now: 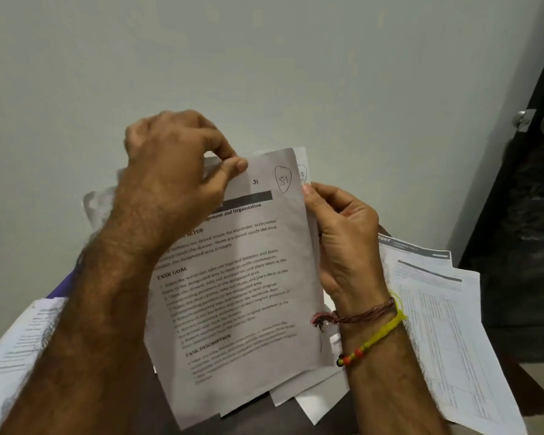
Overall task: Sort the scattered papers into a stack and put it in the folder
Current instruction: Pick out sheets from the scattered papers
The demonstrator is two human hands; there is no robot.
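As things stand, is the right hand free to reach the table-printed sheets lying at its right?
Probably not yet: the right hand grips the held stack by its edge, as does the left hand. The path to the table-printed sheets looks unobstructed.

Even, soft indoor light, no glare. Wall [296, 73] evenly lit; door [522, 215] at right edge nearly black. Printed sheet [233, 277] mostly sharp; lower text and edge papers [446, 324] blurred. Wide-angle bending at frame edges.

The top sheet [239, 277] is white with black print, a dark grey bar across its heading and a handwritten "51" circled in black. The papers [437, 309] at right are white with grey tables. The surface [534, 394] is brown. The door [522, 230] is black with silver knobs. The wall [264, 58] is pale grey-green. Red-brown and yellow threads and a red, orange and black beaded band [371, 328] circle the right wrist.
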